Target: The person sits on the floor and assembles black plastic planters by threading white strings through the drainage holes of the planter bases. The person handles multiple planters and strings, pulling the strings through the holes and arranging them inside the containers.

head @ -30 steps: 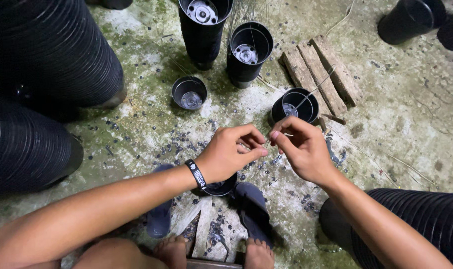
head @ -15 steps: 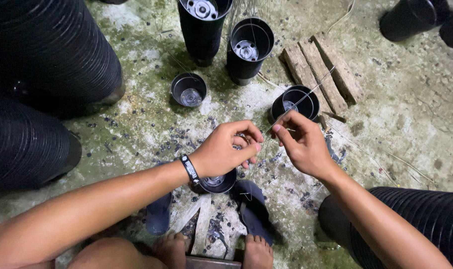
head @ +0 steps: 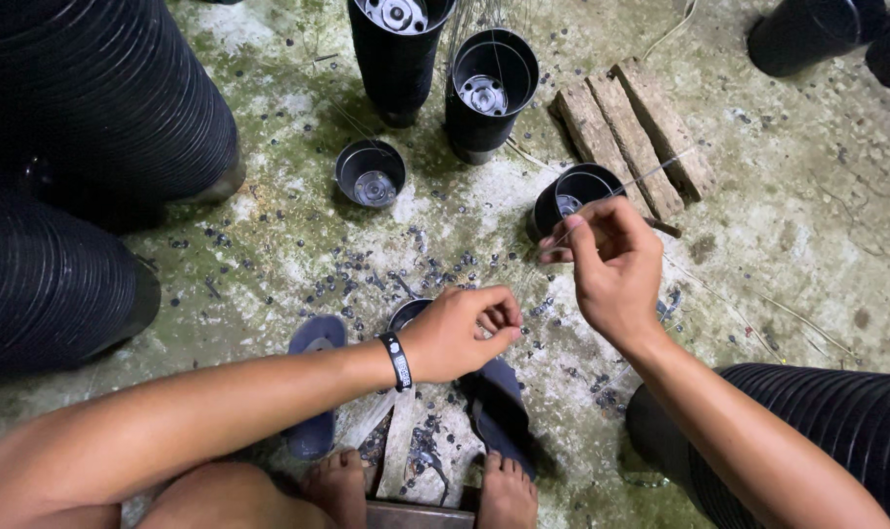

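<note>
The right hand (head: 611,269) pinches a thin, pale length of wire (head: 633,181) between thumb and fingertips; the wire slants up and away past a small black plastic pot (head: 574,192) just beyond that hand. The left hand (head: 462,333), fingers curled together, rests over another small black pot (head: 406,313), and whether it grips anything cannot be told. Underneath lies a rough concrete floor (head: 758,245), mossy green and strewn with dark punched bits. Weathered wooden slats (head: 631,132) lie beyond the right hand, and long stacks of nested black pots (head: 83,127) lie far off the left hand.
</note>
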